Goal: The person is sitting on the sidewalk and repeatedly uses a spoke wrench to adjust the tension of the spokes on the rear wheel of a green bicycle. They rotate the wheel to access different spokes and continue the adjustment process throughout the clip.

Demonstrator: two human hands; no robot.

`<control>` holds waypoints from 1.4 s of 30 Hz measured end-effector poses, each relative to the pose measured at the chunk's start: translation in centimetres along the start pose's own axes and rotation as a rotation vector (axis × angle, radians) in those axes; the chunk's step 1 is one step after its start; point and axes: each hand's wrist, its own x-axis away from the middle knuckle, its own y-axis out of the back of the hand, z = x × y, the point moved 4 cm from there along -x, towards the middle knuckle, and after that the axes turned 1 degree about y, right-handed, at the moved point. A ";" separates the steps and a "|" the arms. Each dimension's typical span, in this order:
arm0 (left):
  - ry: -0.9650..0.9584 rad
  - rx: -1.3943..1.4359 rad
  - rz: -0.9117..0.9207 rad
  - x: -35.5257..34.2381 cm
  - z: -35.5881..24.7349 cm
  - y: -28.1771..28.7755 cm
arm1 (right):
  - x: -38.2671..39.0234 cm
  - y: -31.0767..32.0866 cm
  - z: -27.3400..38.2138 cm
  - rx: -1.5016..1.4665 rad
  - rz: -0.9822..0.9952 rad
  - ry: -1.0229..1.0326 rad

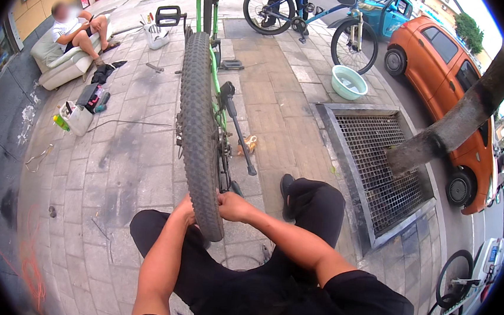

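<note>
Grey stone paving [125,189] spreads around us, crossed by a tan strip of slabs [268,99] that runs away beyond the grip. Our right grip [233,207] is curled closed on the right edge of a thick, knobby black rubber tyre [199,112]. Our left grip [185,208] touches the tyre's left side, opposite the right one; its fingertips are hidden by the rubber, so we cannot tell whether it is closed. From between our two hands the tyre stretches upward and away from us, with a bright green metal bicycle frame [214,74] just beside it. Ahead of the right grip and slightly to its right, we see a slim black kickstand [239,130].

Farther to the right of that grip, a square metal grating [369,167] surrounds a leaning tree trunk [456,126]. Just beyond the grating stands a round mint-green plastic basin [348,93]. Well to the left of the left grip, we see a white container [77,123] and, past it, a seated person [75,32] on a cream padded sofa [63,71].
</note>
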 end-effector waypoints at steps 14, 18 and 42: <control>-0.097 -0.145 -0.165 -0.1 -0.9 -0.6 | -0.5 -0.8 -1.6 0.068 -0.138 0.024; -0.057 -0.173 -0.166 1.5 -2.4 -1.6 | 1.3 -0.5 -0.8 -0.525 0.000 -0.217; 0.027 -0.065 -0.054 0.5 -1.3 -0.8 | 1.6 0.4 -1.5 -0.681 0.159 -0.113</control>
